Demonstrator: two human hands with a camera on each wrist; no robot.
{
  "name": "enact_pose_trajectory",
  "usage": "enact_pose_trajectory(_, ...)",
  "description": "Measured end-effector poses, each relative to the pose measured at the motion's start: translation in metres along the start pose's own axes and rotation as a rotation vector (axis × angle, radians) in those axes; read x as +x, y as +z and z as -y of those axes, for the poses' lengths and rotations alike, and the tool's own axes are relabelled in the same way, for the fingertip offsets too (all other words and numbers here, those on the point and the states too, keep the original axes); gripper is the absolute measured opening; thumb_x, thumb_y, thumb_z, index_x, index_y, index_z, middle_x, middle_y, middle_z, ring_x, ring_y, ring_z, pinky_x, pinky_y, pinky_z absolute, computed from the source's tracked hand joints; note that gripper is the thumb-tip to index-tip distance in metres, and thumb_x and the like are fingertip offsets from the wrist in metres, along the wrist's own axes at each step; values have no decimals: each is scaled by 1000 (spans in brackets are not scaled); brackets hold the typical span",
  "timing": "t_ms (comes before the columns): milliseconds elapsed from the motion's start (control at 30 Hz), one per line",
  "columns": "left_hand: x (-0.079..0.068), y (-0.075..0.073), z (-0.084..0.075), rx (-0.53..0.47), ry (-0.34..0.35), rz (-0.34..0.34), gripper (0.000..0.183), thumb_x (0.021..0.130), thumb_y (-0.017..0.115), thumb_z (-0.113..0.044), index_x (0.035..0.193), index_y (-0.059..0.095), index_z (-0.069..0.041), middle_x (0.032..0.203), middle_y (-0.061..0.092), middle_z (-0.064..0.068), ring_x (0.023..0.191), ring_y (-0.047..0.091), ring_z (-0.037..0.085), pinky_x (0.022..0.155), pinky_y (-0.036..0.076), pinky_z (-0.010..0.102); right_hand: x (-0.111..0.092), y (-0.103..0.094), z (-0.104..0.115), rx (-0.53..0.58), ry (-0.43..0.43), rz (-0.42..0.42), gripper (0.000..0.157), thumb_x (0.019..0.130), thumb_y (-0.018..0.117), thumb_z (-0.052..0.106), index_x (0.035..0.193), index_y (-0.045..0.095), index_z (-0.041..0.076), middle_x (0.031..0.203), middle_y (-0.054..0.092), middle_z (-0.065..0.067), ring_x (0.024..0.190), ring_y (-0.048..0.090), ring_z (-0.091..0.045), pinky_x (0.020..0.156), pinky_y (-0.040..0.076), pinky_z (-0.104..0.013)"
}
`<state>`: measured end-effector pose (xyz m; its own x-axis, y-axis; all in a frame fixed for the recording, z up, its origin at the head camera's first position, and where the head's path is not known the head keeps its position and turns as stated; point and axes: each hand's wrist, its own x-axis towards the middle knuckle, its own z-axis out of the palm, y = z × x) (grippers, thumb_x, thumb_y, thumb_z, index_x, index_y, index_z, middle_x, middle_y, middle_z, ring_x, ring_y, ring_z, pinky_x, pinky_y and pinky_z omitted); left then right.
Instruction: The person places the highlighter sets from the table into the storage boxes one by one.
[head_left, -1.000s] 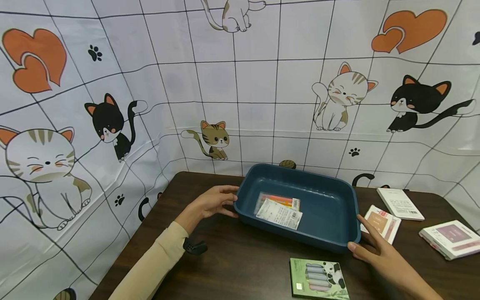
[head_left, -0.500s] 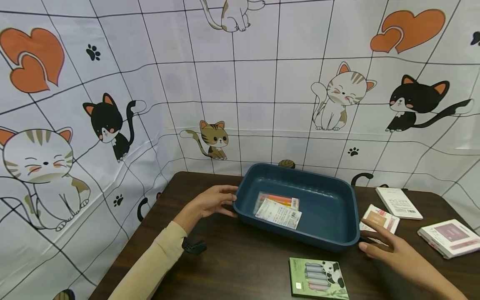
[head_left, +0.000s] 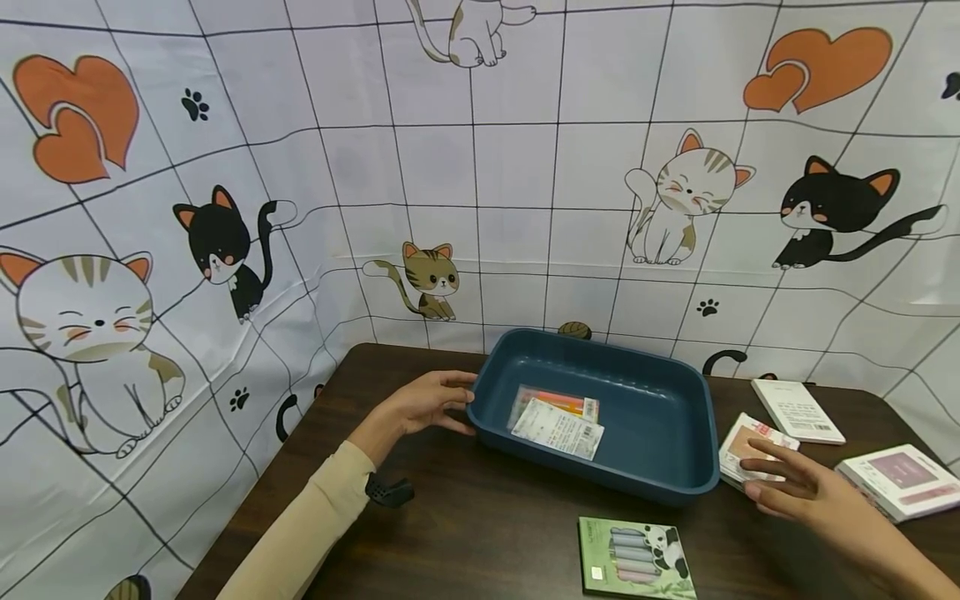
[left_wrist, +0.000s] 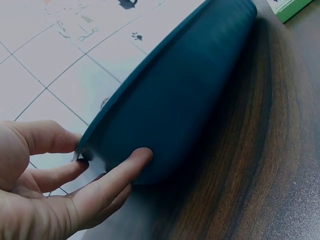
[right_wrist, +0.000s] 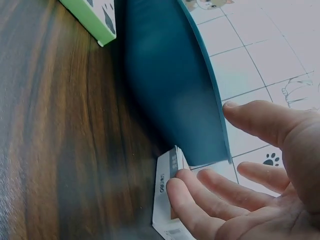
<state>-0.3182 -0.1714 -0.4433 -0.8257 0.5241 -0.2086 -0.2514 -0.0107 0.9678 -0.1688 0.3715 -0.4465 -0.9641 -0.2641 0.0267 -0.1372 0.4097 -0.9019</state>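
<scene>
A blue plastic basin [head_left: 637,421] stands on the table, holding a clear packet with orange-red contents [head_left: 570,403] and a white label with printed text [head_left: 558,429]. My left hand [head_left: 431,404] touches the basin's left end; in the left wrist view, extended fingers [left_wrist: 117,175] lie against its outer wall and at its rim. Off the basin's right end, my right hand [head_left: 806,487] is spread, holding nothing. Its fingers [right_wrist: 190,205] overlap a small white box with a tan panel [head_left: 750,450], partly hidden by the hand.
Nearest the front lies a green box with a panda picture and pastel pens [head_left: 637,558]. On the right are a white box with printed text [head_left: 798,410] and a white box with a mauve panel [head_left: 903,479]. Behind the table [head_left: 480,542] hangs a cat-printed sheet [head_left: 510,167].
My right hand has left the basin's right rim and moved right, over the tan-panelled box. The left hand and the basin stay where they were.
</scene>
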Motion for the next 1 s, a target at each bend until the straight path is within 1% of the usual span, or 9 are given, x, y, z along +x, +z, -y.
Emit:
enact_pose_trajectory(133,0,1,0,5,4,8,57,103,56,-1,156,34,2,143,48,31,126,54,45,86,56,59,1,-8,-3,-16,-41,-12,62,103,61,5,158,32,8,128,63,16,106,67,-8,78,61,-37)
enact_pose_trajectory(233,0,1,-1,3,2,9,57,104,55,-1,156,33,2,144,47,31,127,54,45,86,56,59,2,-13,-3,-53,-43,-38,62,103,62,6,158,35,12,126,64,17,104,67,-6,76,62,-37)
enact_pose_trajectory(467,0,1,-1,4,-7,-13,55,104,55,0,155,35,1,145,47,31,126,55,45,86,56,59,0,-20,-1,-249,34,-103,65,102,67,21,152,35,-6,129,65,-13,101,59,9,74,60,-30)
enact_pose_trajectory(533,0,1,-1,-3,-16,-22,55,104,55,0,155,36,0,144,47,30,125,55,44,86,56,60,-1,-22,-3,-287,47,-115,66,101,68,24,150,37,-8,128,65,-14,101,58,11,73,59,-27)
enact_pose_trajectory(600,0,1,-1,2,-15,-21,55,104,55,0,155,36,1,144,48,30,125,56,44,86,56,60,-2,-25,-7,-297,34,-115,65,101,68,21,149,37,-9,126,66,-8,101,57,12,72,59,-26)
enact_pose_trajectory(733,0,1,0,2,-13,-13,55,104,55,-1,155,34,1,144,48,31,125,55,44,86,57,59,-6,-31,-15,-319,-3,-126,61,100,69,16,147,39,-9,119,64,19,100,58,11,70,58,-24)
enact_pose_trajectory(833,0,0,0,-1,-14,-14,56,104,56,-1,155,34,1,144,47,30,125,55,44,86,57,59,-7,-36,-18,-369,-19,-142,60,99,70,18,146,42,-9,118,60,28,99,59,12,69,57,-22)
enact_pose_trajectory(900,0,0,0,1,-10,-13,56,104,56,-2,155,34,1,144,47,31,125,56,44,85,57,58,-7,-39,-17,-407,-9,-163,60,99,71,21,144,44,-8,117,61,25,97,59,12,69,56,-21)
enact_pose_trajectory(1000,-1,0,1,-3,-10,-13,56,104,56,-2,155,34,1,144,47,31,125,55,44,85,57,59,-6,-42,-16,-450,3,-176,60,98,72,22,142,46,-8,122,68,1,94,59,12,67,53,-19)
